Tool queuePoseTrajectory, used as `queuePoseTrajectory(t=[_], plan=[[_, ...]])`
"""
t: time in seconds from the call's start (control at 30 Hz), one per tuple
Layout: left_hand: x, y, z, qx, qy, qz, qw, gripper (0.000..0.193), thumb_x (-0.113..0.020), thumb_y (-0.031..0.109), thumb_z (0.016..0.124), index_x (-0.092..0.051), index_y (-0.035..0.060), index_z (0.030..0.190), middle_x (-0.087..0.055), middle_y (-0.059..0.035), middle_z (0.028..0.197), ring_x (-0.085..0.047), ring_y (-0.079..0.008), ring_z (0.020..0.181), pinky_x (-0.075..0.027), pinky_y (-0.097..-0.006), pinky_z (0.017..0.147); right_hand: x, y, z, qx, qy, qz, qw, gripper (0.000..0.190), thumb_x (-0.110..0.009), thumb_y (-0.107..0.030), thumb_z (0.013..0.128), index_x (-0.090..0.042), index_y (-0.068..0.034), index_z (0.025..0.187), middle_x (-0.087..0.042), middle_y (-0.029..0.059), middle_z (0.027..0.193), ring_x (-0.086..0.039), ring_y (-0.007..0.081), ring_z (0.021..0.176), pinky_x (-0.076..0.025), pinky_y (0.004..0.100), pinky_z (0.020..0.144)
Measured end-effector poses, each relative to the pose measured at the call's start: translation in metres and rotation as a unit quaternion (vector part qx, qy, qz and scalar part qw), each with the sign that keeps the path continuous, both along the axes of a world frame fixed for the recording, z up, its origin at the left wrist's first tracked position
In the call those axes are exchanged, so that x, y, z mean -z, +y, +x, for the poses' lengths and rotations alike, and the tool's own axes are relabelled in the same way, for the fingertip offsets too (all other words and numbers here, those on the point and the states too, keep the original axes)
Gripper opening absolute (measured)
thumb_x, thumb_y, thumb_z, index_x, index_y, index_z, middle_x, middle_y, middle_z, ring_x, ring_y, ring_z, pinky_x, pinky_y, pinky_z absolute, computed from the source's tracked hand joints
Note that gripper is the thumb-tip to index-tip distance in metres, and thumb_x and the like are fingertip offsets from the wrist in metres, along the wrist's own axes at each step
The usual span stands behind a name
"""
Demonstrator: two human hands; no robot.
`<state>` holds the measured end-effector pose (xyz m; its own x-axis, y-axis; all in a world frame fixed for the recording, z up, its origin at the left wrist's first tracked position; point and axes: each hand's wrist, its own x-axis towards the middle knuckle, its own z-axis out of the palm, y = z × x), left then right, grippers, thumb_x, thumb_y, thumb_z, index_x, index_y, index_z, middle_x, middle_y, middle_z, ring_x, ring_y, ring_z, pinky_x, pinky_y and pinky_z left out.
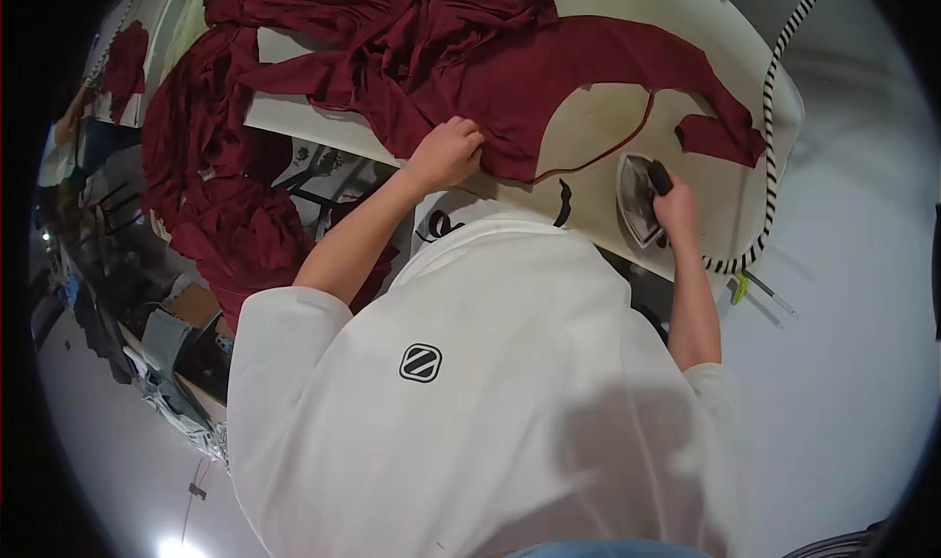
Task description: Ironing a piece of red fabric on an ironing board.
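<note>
A dark red garment [507, 95] lies partly spread and partly bunched on the cream-coloured padded table [728, 223]. A thin red strip [610, 150] of it curves around a bare oval of the table cover. My left hand [447, 153] rests on the garment near the table's front edge, with fingers curled against the cloth. Whether they pinch it is hidden. On the right, my right hand [675, 209] grips the black handle of a clothes iron [636, 197]. The iron is over the table's front part, apart from the red cloth, its tip pointing away from me.
A black-and-white striped cord [769, 131] runs along the table's right end. Below its lower bend a yellow-green object [739, 288] and a thin rod [770, 293] stick out. More red cloth [242, 227] hangs at the left. Another person's arm [77, 109] shows at the far left.
</note>
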<state>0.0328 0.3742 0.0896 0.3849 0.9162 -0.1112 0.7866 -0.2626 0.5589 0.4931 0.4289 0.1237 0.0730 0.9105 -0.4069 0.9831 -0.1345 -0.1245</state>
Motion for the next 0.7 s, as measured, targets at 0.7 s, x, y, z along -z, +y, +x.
queuePoseTrajectory(t=[0.7], plan=[[0.011, -0.026, 0.019, 0.145, 0.074, 0.007, 0.987, 0.038, -0.057, 0.017, 0.089, -0.066, 0.0041, 0.123, -0.061, -0.0074, 0.114, -0.057, -0.0231, 0.112, -0.046, -0.0363, 0.097, -0.018, 0.081, -0.206, -0.335, -0.032, -0.016, 0.942, 0.045, -0.070, -0.013, 0.079, -0.055, -0.008, 0.121, -0.073, 0.0216, 0.094, -0.072, 0.0398, 0.090, -0.058, 0.0511, 0.077]])
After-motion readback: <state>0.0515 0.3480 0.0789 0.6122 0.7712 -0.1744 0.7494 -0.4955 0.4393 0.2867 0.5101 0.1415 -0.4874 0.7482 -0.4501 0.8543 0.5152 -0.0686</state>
